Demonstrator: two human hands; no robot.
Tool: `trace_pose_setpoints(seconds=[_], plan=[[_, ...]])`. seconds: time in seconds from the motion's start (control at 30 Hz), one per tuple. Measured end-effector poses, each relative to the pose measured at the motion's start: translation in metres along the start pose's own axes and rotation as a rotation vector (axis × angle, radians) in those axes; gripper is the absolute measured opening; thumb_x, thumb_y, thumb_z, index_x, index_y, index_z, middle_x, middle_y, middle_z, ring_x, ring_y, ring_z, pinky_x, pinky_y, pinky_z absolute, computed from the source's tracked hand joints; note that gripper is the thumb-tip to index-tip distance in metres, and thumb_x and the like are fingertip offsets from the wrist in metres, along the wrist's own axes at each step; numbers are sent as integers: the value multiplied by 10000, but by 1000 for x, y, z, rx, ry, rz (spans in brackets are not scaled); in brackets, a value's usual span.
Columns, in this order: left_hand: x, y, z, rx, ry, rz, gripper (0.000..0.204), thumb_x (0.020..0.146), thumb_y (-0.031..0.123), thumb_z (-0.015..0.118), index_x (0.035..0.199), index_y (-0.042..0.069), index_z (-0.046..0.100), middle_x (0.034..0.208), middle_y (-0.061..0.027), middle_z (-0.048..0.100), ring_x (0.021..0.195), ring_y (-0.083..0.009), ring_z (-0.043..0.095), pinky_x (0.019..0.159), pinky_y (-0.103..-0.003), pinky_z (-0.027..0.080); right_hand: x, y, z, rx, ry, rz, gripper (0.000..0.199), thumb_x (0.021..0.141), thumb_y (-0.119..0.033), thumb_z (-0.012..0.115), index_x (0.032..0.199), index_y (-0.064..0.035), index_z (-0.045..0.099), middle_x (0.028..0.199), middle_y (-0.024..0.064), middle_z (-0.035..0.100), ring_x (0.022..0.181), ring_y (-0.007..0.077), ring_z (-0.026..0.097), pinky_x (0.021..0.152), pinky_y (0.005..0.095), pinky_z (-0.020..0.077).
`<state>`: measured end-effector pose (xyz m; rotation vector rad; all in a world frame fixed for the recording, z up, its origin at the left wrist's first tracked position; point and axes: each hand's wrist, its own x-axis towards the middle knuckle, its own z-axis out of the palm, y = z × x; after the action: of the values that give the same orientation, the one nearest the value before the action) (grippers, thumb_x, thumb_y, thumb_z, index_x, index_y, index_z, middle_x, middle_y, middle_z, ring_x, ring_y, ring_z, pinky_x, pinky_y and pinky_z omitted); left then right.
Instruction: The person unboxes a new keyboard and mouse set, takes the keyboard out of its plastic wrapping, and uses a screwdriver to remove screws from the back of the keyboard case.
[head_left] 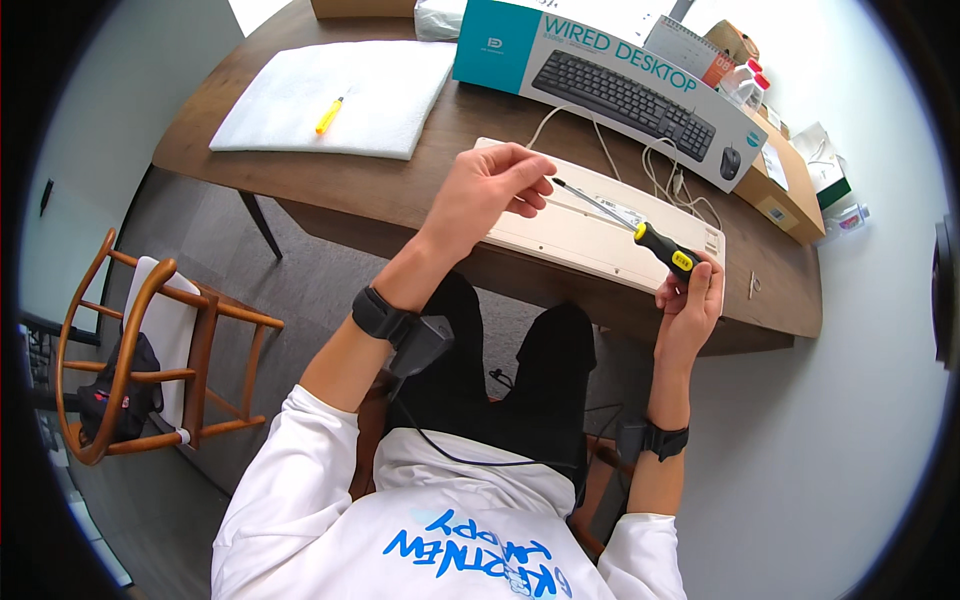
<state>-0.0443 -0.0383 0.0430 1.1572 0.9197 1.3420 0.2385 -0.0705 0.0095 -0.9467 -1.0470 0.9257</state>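
A screwdriver (640, 232) with a black and yellow handle lies slanted across the centre right of the frame, its thin metal shaft running up and to the left over a white keyboard (590, 235) that lies face down near the front edge of the wooden counter (350, 190). The right hand (690, 295), at the centre right, is curled shut around the handle's end, fingers wrapped over the black grip. The left hand (490, 185), just above the middle of the frame, has its fingers bent together and pinched at the tip of the shaft, resting over the keyboard's upper left part. The two hands are apart, one at each end of the tool.

The keyboard's white cable (660, 165) loops behind it toward the upper right. Beyond that lies a long teal and white box (600, 80) picturing a black keyboard. In the upper left, a white foam pad (380, 100) lies on the counter with a small yellow tool (329, 115) on it. A small cardboard box (785, 190) sits at the counter's right end. A wooden chair (150, 350) stands at the lower left.
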Motion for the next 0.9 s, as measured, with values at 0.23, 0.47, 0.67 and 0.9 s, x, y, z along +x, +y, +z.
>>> trace_pose_setpoints(seconds=[0.23,0.47,0.67,0.9], plan=[[23,-4,-101,310,386,57,214,980,216,618,1027,40,729,868,-33,707,717,-96,649,618,-205,534,-7,4,-6,-39,23,20,307,1050,-335,525,1133,-41,542,810,41,555,629,82,508,527,228,419],[49,-30,-194,1198,653,254,160,856,258,748,952,143,808,919,-119,687,870,-306,650,849,-404,521,-7,11,-4,-35,43,49,312,1047,-346,530,1129,-45,547,781,39,549,602,79,495,518,221,401],[56,-38,-203,1313,621,258,188,866,206,720,1032,155,793,1022,-132,677,994,-303,626,928,-405,495,-12,10,-3,-48,71,57,324,1046,-351,532,1127,-37,546,755,35,542,592,79,490,512,225,394],[52,-31,-213,1188,537,215,250,887,122,663,1119,110,758,1076,-143,691,926,-278,677,874,-363,539,1,-2,-9,-38,101,-3,334,1052,-348,515,1137,-27,557,742,38,530,586,91,486,517,225,388]])
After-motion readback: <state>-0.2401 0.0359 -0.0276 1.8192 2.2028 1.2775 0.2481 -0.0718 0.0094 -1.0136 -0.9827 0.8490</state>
